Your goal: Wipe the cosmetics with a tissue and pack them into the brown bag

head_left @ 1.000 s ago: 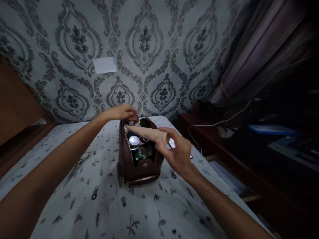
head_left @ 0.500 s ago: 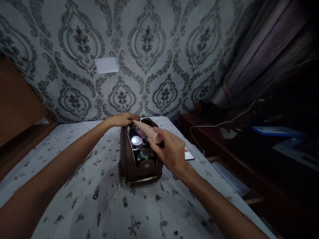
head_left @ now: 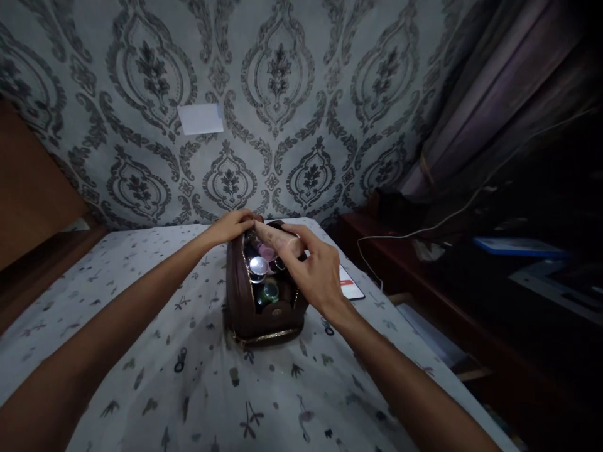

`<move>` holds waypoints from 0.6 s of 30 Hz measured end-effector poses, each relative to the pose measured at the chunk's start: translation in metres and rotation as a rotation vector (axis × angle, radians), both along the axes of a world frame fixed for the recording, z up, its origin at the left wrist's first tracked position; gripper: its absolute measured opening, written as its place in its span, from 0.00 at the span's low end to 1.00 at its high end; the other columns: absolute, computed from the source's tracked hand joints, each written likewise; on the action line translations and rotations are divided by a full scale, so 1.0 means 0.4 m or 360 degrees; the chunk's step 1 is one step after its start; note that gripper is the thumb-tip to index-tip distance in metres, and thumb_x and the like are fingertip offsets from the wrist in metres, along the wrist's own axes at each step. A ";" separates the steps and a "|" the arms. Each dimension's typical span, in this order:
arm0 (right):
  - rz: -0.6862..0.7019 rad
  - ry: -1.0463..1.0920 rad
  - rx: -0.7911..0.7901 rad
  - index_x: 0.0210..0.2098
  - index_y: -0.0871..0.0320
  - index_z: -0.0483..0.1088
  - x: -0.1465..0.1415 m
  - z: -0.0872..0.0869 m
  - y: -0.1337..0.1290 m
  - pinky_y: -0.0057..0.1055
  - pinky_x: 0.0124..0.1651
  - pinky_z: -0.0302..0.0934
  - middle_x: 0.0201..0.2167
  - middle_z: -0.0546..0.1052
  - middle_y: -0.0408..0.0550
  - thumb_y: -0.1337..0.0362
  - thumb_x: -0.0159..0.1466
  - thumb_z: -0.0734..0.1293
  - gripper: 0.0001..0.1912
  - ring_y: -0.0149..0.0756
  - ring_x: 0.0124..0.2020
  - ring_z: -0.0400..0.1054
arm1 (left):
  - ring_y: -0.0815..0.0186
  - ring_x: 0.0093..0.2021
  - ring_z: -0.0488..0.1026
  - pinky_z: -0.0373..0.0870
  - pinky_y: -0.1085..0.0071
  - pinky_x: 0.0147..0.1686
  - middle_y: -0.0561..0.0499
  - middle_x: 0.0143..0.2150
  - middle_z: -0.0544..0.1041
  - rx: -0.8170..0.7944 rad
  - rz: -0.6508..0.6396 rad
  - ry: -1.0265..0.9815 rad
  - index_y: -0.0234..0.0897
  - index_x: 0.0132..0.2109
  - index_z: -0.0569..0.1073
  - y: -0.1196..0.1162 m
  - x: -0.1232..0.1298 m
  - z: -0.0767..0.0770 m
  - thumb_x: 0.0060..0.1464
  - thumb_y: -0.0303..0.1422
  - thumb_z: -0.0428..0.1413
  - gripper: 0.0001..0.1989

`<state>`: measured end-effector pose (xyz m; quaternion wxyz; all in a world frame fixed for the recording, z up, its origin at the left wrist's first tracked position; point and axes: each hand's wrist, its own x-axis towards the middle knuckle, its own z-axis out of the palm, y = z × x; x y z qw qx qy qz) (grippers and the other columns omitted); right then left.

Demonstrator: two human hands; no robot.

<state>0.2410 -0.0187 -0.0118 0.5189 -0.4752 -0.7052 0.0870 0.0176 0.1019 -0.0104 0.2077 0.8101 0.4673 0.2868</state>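
Fingers and thumb closed around a beige tube's wide end, a right hand had brought it lower into the open brown bag, beside a silver-lidded jar, than a second earlier. The left hand touched the far rim, its grip unclear.

Far tip of pale tube indistinct, phone partly behind right hand

No text can be read; marks on the pale tube are too faint.
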 end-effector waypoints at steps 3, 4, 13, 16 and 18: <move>-0.0028 0.0117 0.0062 0.42 0.54 0.78 0.004 -0.008 -0.005 0.37 0.46 0.65 0.38 0.84 0.46 0.57 0.64 0.65 0.14 0.43 0.40 0.77 | 0.56 0.50 0.78 0.72 0.62 0.55 0.47 0.48 0.83 0.0042 0.0007 -0.0141 0.34 0.50 0.78 -0.004 0.004 -0.005 0.56 0.36 0.52 0.19; -0.0044 0.0154 0.0088 0.42 0.54 0.79 0.005 -0.011 -0.009 0.38 0.47 0.65 0.39 0.84 0.46 0.57 0.64 0.65 0.13 0.42 0.40 0.77 | 0.56 0.49 0.78 0.72 0.62 0.54 0.47 0.46 0.83 0.0064 0.0017 -0.0189 0.34 0.50 0.78 -0.006 0.004 -0.006 0.56 0.36 0.52 0.18; 0.0051 -0.0395 0.0062 0.34 0.55 0.73 -0.017 -0.043 -0.034 0.39 0.48 0.62 0.32 0.79 0.48 0.56 0.72 0.60 0.16 0.41 0.39 0.73 | 0.58 0.43 0.77 0.71 0.68 0.49 0.50 0.39 0.83 0.0089 0.0122 -0.0002 0.34 0.39 0.81 -0.018 0.013 -0.013 0.57 0.41 0.51 0.18; -0.0005 -0.0631 0.0079 0.42 0.58 0.73 -0.020 -0.055 -0.037 0.45 0.53 0.61 0.40 0.79 0.54 0.57 0.74 0.56 0.17 0.46 0.45 0.71 | 0.59 0.45 0.77 0.70 0.69 0.50 0.50 0.40 0.83 0.0108 0.0142 -0.0047 0.34 0.40 0.81 -0.023 0.018 -0.016 0.58 0.40 0.48 0.19; 0.0081 -0.0784 0.0112 0.50 0.59 0.72 -0.011 -0.058 -0.041 0.50 0.57 0.59 0.48 0.79 0.57 0.58 0.74 0.55 0.18 0.50 0.51 0.69 | 0.59 0.46 0.77 0.70 0.68 0.52 0.49 0.42 0.83 0.0133 0.0208 -0.0136 0.33 0.41 0.80 -0.029 0.018 -0.024 0.60 0.40 0.47 0.20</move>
